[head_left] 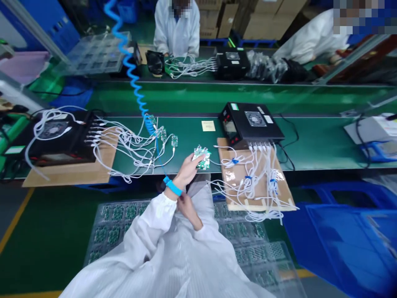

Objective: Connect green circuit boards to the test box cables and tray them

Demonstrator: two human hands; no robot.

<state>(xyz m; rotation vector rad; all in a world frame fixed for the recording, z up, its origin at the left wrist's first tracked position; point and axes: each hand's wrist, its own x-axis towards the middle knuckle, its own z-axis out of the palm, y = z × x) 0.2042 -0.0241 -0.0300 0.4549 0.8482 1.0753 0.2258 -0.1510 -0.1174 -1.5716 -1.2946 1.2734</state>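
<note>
Holding step: the left hand pinches a green circuit board by the near edge of the counter.
Any next move likely calls for a steady grip. The right hand's fingers are hidden near the blue wristband, their state unclear; one board or several is hard to tell.

Boards lie between boxes, seemingly touching cables.

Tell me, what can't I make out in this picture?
All in the head view:
- Green circuitry in the left hand: partly covered by that hand, so one board or several is unclear.
- Right hand: fingertips hidden at the left wrist.
- Yellow note: any writing is too small and blurred.
- White box: cut off by the right edge.
</note>
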